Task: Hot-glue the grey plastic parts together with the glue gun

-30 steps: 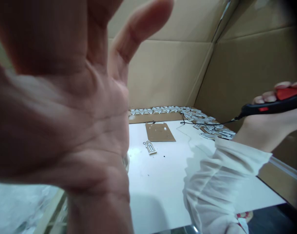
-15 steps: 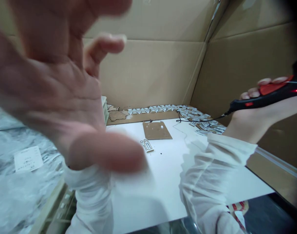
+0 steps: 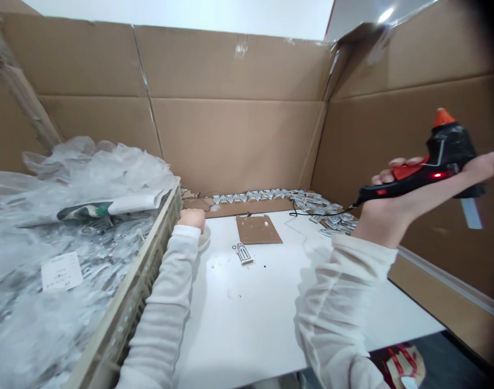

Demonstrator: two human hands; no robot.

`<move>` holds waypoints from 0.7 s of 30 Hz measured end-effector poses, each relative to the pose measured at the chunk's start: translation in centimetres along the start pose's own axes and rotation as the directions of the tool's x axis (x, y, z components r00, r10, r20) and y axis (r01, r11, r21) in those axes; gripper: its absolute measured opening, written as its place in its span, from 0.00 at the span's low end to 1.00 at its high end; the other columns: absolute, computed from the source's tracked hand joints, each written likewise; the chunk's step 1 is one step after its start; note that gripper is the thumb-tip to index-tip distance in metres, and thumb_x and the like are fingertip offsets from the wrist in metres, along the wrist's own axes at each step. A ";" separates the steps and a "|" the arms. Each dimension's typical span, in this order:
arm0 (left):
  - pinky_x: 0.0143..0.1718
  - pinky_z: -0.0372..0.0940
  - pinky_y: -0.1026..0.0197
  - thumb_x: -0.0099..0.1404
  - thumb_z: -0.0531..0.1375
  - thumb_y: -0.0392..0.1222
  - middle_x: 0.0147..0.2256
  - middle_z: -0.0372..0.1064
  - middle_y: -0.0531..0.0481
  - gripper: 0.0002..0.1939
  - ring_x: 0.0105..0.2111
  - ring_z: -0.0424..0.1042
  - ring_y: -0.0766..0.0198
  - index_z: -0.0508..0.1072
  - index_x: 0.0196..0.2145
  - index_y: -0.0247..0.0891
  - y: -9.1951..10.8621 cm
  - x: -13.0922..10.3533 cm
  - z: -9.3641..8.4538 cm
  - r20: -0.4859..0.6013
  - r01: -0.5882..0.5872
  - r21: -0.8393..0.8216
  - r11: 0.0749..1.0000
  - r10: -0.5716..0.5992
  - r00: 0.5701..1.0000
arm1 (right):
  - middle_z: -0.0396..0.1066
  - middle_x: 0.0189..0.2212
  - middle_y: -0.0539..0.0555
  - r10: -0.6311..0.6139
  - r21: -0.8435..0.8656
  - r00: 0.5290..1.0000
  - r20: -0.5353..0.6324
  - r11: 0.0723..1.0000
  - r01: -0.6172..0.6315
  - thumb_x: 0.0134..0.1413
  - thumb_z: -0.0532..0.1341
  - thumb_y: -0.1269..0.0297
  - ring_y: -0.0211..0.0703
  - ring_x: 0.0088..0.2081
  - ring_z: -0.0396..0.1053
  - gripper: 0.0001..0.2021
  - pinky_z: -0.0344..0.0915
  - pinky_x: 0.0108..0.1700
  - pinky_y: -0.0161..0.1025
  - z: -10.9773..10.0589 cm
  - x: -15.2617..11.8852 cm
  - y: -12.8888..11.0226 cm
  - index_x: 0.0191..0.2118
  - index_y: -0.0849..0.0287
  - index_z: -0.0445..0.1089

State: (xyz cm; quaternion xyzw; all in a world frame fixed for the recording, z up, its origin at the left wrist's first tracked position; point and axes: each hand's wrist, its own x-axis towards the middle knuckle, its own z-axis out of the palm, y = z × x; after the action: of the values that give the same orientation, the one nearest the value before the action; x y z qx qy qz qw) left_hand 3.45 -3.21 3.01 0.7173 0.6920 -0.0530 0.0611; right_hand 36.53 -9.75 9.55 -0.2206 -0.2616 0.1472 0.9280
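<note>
My right hand (image 3: 409,197) is wrapped round a black glue gun (image 3: 423,175) with a red trigger, a lit red light and an orange nozzle pointing up. It is raised over the right side of the white table (image 3: 247,335). My left hand (image 3: 193,219) is at the table's far left, beside a small white round dish (image 3: 205,237); its fingers are hidden from me. A small arched window-shaped piece (image 3: 244,253) lies mid-table, with a tiny ring (image 3: 234,247) next to it. Behind it is a brown cardboard square (image 3: 259,229) with whitish blobs on it.
To the left stands a beige plastic crate (image 3: 160,246) full of clear plastic bags (image 3: 97,167), with a white paper slip (image 3: 61,271) on top. Many similar arched pieces (image 3: 312,202) line the back and back right. Cardboard walls (image 3: 231,140) enclose the table.
My left hand has gone from close before the camera, fingers spread, to the table's far left by the dish. The glue gun shows further left, its nozzle now in view. The view has tilted up.
</note>
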 end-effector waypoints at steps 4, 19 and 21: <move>0.46 0.65 0.56 0.48 0.66 0.34 0.45 0.72 0.34 0.20 0.47 0.70 0.47 0.76 0.41 0.31 1.1 0.9 1.3 0.077 0.063 0.083 0.995 -0.069 0.995 | 0.53 0.21 0.51 0.021 0.055 0.998 0.052 0.998 -0.023 0.54 0.46 0.42 0.33 0.19 0.51 0.25 0.43 0.18 0.34 0.2 -0.5 -0.1 0.20 0.56 0.59; 0.43 0.65 0.58 0.49 0.65 0.39 0.44 0.73 0.42 0.14 0.45 0.71 0.50 0.79 0.36 0.38 -1.2 3.2 1.9 0.115 0.012 0.069 0.998 -0.020 0.993 | 0.58 0.18 0.49 0.179 -0.098 0.902 0.392 0.983 -0.152 0.48 0.56 0.40 0.33 0.20 0.58 0.25 0.44 0.17 0.30 4.1 -4.1 0.2 0.22 0.62 0.61; 0.40 0.65 0.61 0.48 0.66 0.41 0.42 0.74 0.43 0.14 0.43 0.72 0.51 0.79 0.35 0.38 -1.4 3.6 2.7 0.135 0.002 0.051 0.999 -0.009 0.991 | 0.58 0.18 0.49 0.187 -0.110 0.894 0.407 0.982 -0.155 0.49 0.56 0.40 0.32 0.19 0.56 0.25 0.45 0.17 0.31 4.5 -4.8 0.3 0.22 0.61 0.61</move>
State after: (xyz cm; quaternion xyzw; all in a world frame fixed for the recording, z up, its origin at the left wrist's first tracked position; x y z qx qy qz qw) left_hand 2.25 -0.08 -0.25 0.7114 0.6868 -0.1191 0.0893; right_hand 30.06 -9.84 10.87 -0.2411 -0.4379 0.2618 0.8256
